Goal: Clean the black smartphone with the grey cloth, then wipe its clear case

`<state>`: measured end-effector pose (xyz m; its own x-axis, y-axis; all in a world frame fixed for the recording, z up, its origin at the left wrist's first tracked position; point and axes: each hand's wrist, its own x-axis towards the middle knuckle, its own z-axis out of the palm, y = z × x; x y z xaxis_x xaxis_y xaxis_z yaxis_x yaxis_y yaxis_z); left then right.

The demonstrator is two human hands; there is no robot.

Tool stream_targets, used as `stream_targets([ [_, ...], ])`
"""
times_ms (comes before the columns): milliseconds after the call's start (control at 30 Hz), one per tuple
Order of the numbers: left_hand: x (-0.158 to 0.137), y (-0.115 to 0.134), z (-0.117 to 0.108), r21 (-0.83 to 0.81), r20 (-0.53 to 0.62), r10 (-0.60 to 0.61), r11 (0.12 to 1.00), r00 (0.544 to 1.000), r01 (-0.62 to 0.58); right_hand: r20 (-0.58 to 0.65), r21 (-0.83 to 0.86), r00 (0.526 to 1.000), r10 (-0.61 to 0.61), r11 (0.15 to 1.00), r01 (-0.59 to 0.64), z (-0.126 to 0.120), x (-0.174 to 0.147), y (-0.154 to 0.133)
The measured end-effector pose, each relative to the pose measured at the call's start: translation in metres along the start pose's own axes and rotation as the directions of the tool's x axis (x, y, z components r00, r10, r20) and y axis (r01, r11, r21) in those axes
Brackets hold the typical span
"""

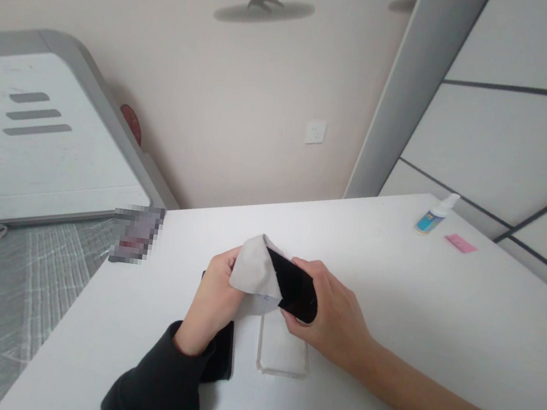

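Note:
My right hand [334,317] grips a black phone [295,287] by its near end and holds it tilted just above the white table [441,308]. My left hand [212,304], in a dark sleeve, presses a light grey cloth [252,273] onto the phone's far end. Under the phone a clear phone case [281,354] lies flat on the table. A black flat object [221,359] lies beneath my left wrist, partly hidden.
A small spray bottle [434,214] with a blue label and a pink cloth [460,243] sit at the table's far right. A blurred patch covers something at the table's far left corner. Left of the table is a plastic-covered bed and a white board.

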<state>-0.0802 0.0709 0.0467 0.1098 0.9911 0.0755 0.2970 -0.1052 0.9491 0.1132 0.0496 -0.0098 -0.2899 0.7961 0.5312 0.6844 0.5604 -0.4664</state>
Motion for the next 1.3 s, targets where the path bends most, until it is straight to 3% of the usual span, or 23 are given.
stream_targets([
  [133,-0.001,0.001,0.0,0.136,-0.119,0.047,0.99,0.992,-0.031,-0.02,-0.002,1.0,-0.016,1.0,0.016,-0.002,0.0,0.0],
  [200,-0.002,0.002,0.001,0.149,-0.123,0.065,0.988,0.99,-0.047,-0.028,-0.003,0.999,-0.022,1.0,0.022,-0.003,0.001,0.0],
  [333,-0.003,0.001,0.005,-0.012,-0.08,0.08,0.997,0.994,-0.082,-0.038,0.012,0.999,-0.007,1.0,0.007,-0.002,0.003,0.0],
  [567,-0.005,-0.013,0.016,-0.269,-0.184,0.028,0.96,0.983,-0.078,-0.031,0.156,0.989,0.144,0.978,-0.137,-0.003,0.004,-0.005],
  [900,-0.005,-0.02,0.025,-0.346,-0.137,-0.044,0.938,0.99,-0.006,0.051,0.306,0.925,0.376,0.876,-0.372,-0.004,0.003,-0.006],
  [1200,-0.008,-0.023,0.028,-0.367,-0.192,-0.05,0.93,0.98,-0.024,0.067,0.339,0.927,0.369,0.865,-0.369,-0.006,0.005,-0.006],
  [1300,-0.01,-0.024,0.029,-0.371,-0.215,-0.049,0.928,0.975,-0.035,0.133,0.408,0.923,0.362,0.829,-0.384,-0.007,0.004,-0.01],
])
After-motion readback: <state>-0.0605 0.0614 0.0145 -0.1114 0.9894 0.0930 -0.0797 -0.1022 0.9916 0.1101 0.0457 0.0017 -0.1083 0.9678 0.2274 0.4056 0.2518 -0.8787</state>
